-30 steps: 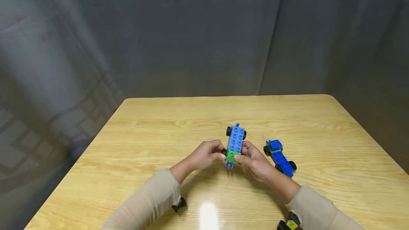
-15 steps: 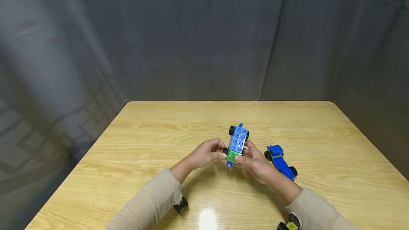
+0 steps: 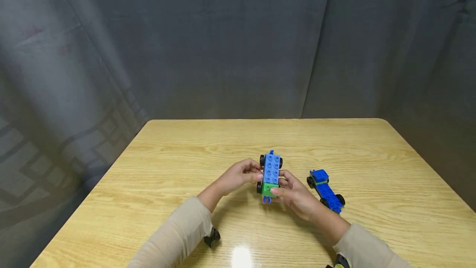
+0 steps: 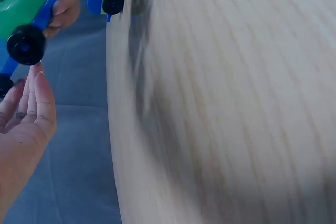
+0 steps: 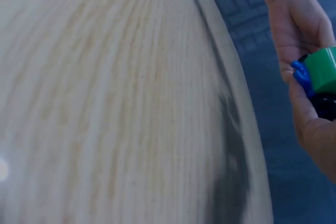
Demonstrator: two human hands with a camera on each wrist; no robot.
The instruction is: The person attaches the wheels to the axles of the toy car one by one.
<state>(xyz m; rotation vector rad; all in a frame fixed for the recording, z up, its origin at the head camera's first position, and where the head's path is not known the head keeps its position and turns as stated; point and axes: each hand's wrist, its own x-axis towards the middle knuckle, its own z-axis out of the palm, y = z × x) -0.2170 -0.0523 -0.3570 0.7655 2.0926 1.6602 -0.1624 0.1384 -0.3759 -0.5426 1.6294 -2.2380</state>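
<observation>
A toy brick car [image 3: 271, 168] with a light blue studded top, a green brick [image 3: 268, 189] at its near end and black wheels is held above the table. My right hand [image 3: 297, 197] grips its green end from the right, thumb on the green brick. On the left side, my left hand [image 3: 239, 177] has its thumb and fingertips right at the car's flank, between the two left wheels. Its fingers look extended in the left wrist view, tips close under a black wheel [image 4: 26, 44]. A blue hook [image 3: 267, 199] sticks out at the near end.
A second toy car [image 3: 326, 190], darker blue with a raised block at its far end, stands on the wooden table [image 3: 193, 144] right of my right hand. A grey curtain [image 3: 230, 44] hangs behind the table.
The car has shifted slightly left and nearer me and turned straighter. My left fingers have come off the near left wheel, which now shows whole. My right hand keeps its grip.
</observation>
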